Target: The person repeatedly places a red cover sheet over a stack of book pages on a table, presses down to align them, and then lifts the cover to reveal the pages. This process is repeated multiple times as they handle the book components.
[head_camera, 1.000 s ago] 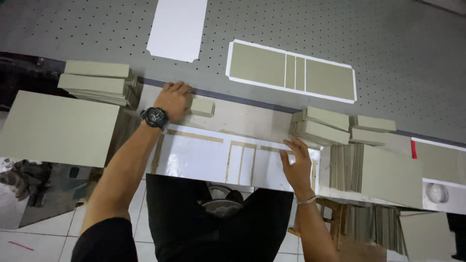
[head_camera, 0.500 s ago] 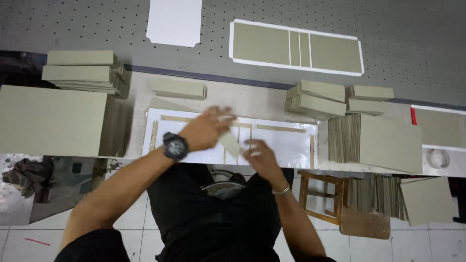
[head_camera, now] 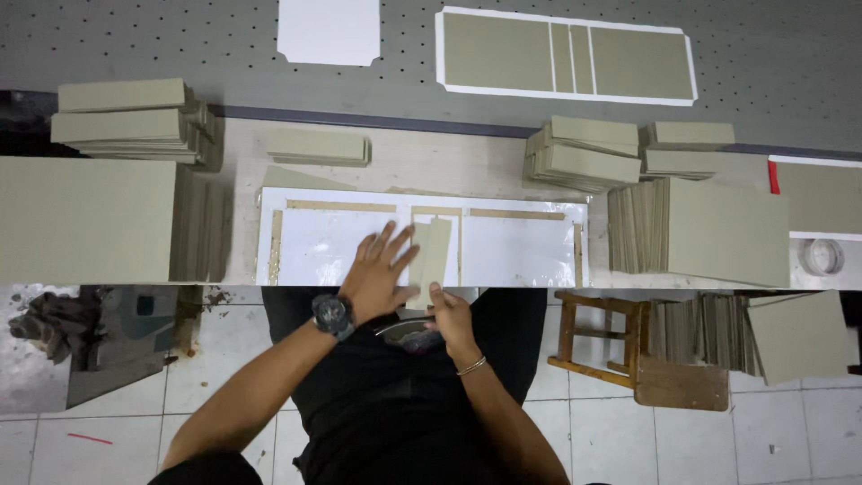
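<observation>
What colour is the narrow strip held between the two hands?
Greyish-green strip, seen in the head view.

Stacks of grey board (head_camera: 126, 117) line the bench, a wooden stool (head_camera: 642, 346) stands below, and a tape roll (head_camera: 822, 257) lies at the right.

grey perforated tabletop (head_camera: 180, 45) – white tiled floor (head_camera: 628, 431) below, wooden stool (head_camera: 611, 337) alongside.

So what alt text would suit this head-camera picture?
A person's left hand and right hand press a narrow grey cardboard strip onto a white glossy sheet on a workbench lined with stacks of grey cardboard panels.
</observation>
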